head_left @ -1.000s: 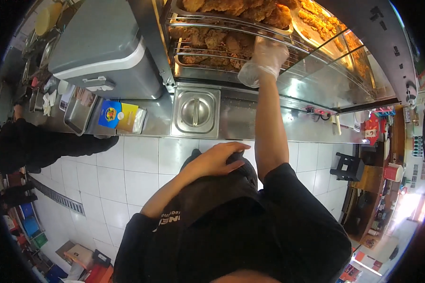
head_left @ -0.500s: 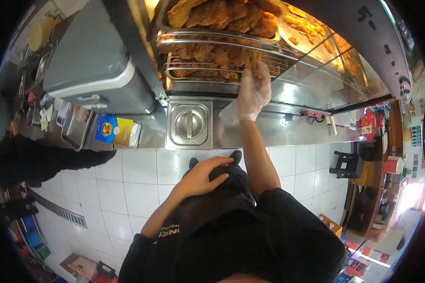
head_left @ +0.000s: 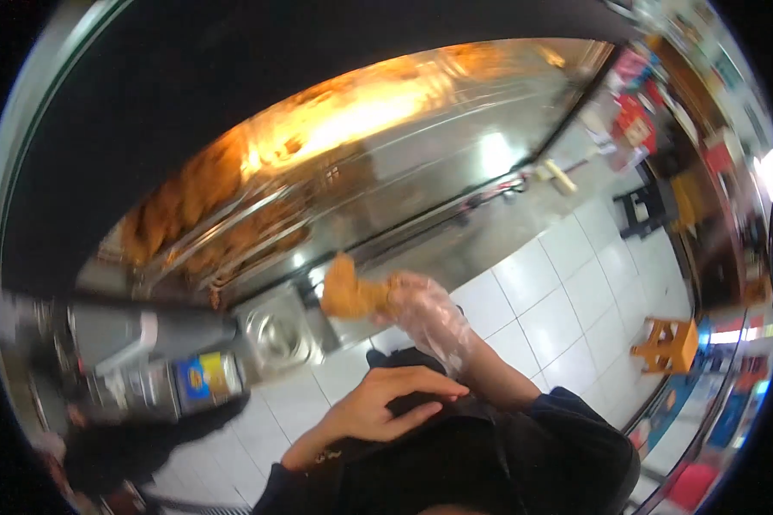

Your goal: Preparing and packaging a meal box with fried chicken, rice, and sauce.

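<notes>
1. In the head view, the right hand (head_left: 427,314) wears a clear, crinkled plastic glove (head_left: 452,350) that puffs loosely about the wrist.
2. Its fingers are closed around the narrower end of a fried chicken piece (head_left: 342,290). The wide end points away from the hand, toward the picture's left, with a rough, golden-brown crust softened by blur.
3. The fried chicken piece is held out over the front edge of the smooth steel counter (head_left: 498,245), seen just beside a square steel pan lid (head_left: 276,333) with a round, dished middle; the height between them cannot be told.
4. The left hand (head_left: 385,405) is bare and relaxed, fingers long and slightly bent, thumb spread apart from them, in front of the person's dark clothing and near the right forearm.
5. Beyond the counter, a glowing display case holds thin metal rack bars (head_left: 232,225) and a heap of lumpy brown fried food (head_left: 176,204), its details smeared.
6. To the left are a grey box (head_left: 167,330) and a flat blue-and-yellow packet (head_left: 204,379).
7. Glossy white square tiles (head_left: 567,319) cover the floor; an orange stool (head_left: 666,345) stands well apart at right.
</notes>
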### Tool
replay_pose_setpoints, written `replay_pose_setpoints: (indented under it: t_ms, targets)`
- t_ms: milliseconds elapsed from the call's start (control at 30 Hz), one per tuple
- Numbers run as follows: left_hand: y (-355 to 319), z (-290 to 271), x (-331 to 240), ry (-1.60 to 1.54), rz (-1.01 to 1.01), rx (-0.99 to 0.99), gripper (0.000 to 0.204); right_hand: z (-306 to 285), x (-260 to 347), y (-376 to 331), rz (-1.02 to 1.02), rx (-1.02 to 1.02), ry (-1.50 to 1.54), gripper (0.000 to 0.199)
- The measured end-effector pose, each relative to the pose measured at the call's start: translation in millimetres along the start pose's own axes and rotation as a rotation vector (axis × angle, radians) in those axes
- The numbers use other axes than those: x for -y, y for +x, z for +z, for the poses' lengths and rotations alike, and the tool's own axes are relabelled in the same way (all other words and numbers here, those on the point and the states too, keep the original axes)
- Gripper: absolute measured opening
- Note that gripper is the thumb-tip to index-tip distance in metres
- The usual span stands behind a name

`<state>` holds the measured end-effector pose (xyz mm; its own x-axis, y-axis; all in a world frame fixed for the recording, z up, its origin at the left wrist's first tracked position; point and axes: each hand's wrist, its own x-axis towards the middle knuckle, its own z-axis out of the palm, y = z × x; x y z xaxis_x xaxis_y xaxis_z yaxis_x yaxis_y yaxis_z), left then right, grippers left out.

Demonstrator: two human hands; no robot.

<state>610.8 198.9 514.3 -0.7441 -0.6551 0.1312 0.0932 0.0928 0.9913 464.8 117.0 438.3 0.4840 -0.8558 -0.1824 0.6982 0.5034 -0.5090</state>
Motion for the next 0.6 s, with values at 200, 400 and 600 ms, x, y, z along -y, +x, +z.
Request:
replay_pose_setpoints:
  t_ms: [200,400,600]
  targets:
    - [159,1,74,0.807,0.543,-1.042,0.081,-164,154,-70,-0.235,-0.389,-0.306,0.025]
    - [324,-82,142,0.965,0.781,-1.707,0.074,-284,349,-44,-0.759,-1.034,-0.58,0.037]
    - [405,-110,158,0.966,0.758,-2.072,0.057,-420,534,184,-0.831,-0.887,-0.443,0.044]
